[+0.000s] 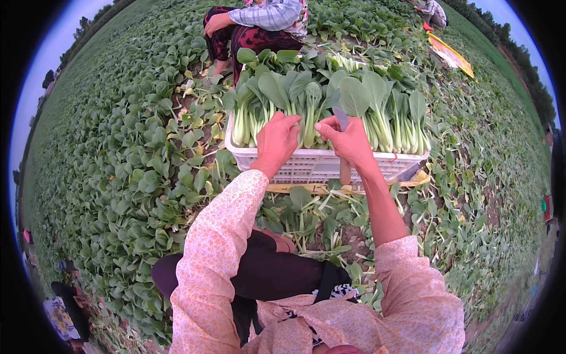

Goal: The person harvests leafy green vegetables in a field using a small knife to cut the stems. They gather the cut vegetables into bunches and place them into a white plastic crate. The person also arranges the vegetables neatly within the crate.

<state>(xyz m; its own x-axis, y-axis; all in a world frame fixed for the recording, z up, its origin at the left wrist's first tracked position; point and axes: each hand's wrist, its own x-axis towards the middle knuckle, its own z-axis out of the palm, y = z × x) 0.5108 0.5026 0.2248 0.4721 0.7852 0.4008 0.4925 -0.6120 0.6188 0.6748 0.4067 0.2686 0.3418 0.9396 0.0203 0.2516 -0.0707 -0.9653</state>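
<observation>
A white plastic crate [309,164] full of upright bok choy [380,119] stands before me. My left hand [277,138] is at the near rim, fingers bent among the stems left of the middle; whether it grips a stem is hidden. Just to its right, my right hand [347,138] holds a knife [345,171], its blade pointing up past the fingers and its wooden handle hanging below the palm. Between the two hands, one bok choy [311,115] stands against the near side of the crate. The right thumb and forefinger are close to its stems.
A person [274,22] sits beyond the crate, with a hand on a knee. Growing leafy greens [132,177] cover the ground at left; cut leaves lie at right. Yellow sheeting [316,189] shows under the crate. Another person [433,13] is far off, near an orange-edged sheet [451,55].
</observation>
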